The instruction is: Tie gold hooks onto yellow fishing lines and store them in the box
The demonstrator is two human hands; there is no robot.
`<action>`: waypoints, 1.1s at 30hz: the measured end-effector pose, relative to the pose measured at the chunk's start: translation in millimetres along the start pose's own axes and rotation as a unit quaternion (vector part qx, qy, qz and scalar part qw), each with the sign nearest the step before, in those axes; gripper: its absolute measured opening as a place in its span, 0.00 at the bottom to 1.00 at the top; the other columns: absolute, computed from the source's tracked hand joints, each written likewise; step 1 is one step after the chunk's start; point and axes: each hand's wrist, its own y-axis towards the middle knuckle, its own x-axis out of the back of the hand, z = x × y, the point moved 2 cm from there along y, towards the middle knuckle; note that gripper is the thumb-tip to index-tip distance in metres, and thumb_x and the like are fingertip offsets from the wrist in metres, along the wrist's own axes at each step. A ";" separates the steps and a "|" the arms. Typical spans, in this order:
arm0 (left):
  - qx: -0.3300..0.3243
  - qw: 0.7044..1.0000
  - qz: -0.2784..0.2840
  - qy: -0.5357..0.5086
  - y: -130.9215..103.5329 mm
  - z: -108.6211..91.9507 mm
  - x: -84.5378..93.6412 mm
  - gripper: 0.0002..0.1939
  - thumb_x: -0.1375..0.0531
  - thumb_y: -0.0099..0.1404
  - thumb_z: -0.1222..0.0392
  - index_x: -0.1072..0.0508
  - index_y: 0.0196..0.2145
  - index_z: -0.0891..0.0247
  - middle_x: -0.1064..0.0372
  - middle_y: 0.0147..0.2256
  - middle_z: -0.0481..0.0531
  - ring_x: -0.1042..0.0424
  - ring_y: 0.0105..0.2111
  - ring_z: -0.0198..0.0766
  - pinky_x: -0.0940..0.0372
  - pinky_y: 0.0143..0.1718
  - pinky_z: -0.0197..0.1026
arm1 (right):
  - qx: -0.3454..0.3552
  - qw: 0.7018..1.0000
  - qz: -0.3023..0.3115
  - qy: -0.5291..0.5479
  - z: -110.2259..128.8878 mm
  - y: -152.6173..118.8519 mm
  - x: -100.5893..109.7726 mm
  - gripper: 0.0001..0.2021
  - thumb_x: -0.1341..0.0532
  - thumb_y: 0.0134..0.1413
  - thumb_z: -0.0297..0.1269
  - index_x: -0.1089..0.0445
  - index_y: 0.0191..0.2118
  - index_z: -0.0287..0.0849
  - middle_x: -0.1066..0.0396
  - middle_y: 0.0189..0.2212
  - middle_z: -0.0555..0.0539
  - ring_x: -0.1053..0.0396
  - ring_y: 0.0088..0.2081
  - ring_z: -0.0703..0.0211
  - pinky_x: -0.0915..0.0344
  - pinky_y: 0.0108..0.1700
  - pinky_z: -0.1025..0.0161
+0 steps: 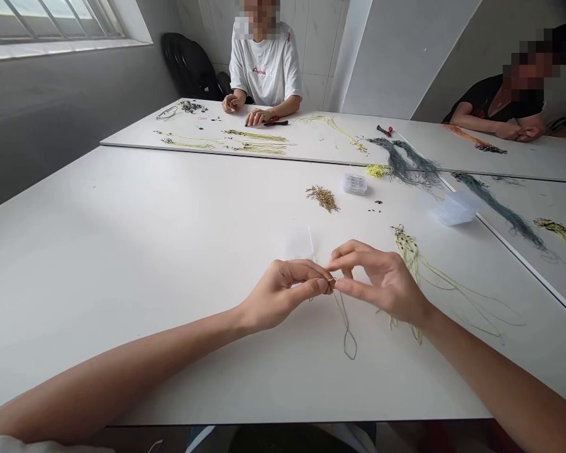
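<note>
Over the table's near right part, my left hand (pixel 290 290) pinches a small gold-coloured hook (pixel 331 281) between thumb and fingers; its exact shape is partly hidden. My right hand (pixel 382 280) meets it from the other side, with thumb and forefinger tips at the hook; what they grip is too small to make out. A thin grey cord (pixel 350 346) hangs below the fingertips and ends in a loop. Just behind my left hand lies a clear plastic bag or sheet (pixel 298 245). Beside my right hand lies a bundle of pale yellow cords (pixel 408 248).
Ahead on the white table (pixel 170 251) are a gold hook pile (pixel 324 197), a clear plastic box (pixel 355 184), a yellow cord clump (pixel 378 170) and grey cord bundles (pixel 400 160). Plastic bags (pixel 458 207) lie right. Two people sit beyond, at tables with cords and red-handled pliers (pixel 276 121).
</note>
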 end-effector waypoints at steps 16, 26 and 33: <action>0.016 0.999 -0.014 0.038 7.3 0.2 9.9 0.09 0.39 0.63 0.57 0.28 0.37 0.66 0.30 0.34 0.53 0.31 0.36 0.37 0.36 0.42 0.44 | -0.011 0.997 -0.019 -0.079 4.8 -3.8 -4.7 0.04 0.40 0.57 0.30 0.31 0.31 0.45 0.34 0.30 0.49 0.37 0.32 0.59 0.38 0.41 0.57; -0.077 0.974 0.040 0.210 5.4 -3.4 8.0 0.04 0.44 0.64 0.67 0.30 0.37 0.64 0.28 0.36 0.51 0.31 0.37 0.35 0.36 0.44 0.41 | -0.169 0.978 0.124 -0.015 -5.2 1.6 -1.0 0.03 0.38 0.54 0.34 0.28 0.32 0.42 0.30 0.30 0.48 0.36 0.32 0.60 0.37 0.39 0.60; -0.212 0.894 0.138 0.369 -0.9 -5.4 -2.2 0.12 0.48 0.65 0.71 0.33 0.44 0.63 0.28 0.35 0.52 0.30 0.35 0.36 0.37 0.43 0.42 | -0.245 0.936 0.232 0.100 -12.1 -3.7 -8.3 0.08 0.37 0.54 0.39 0.27 0.32 0.39 0.31 0.23 0.50 0.36 0.23 0.65 0.38 0.27 0.65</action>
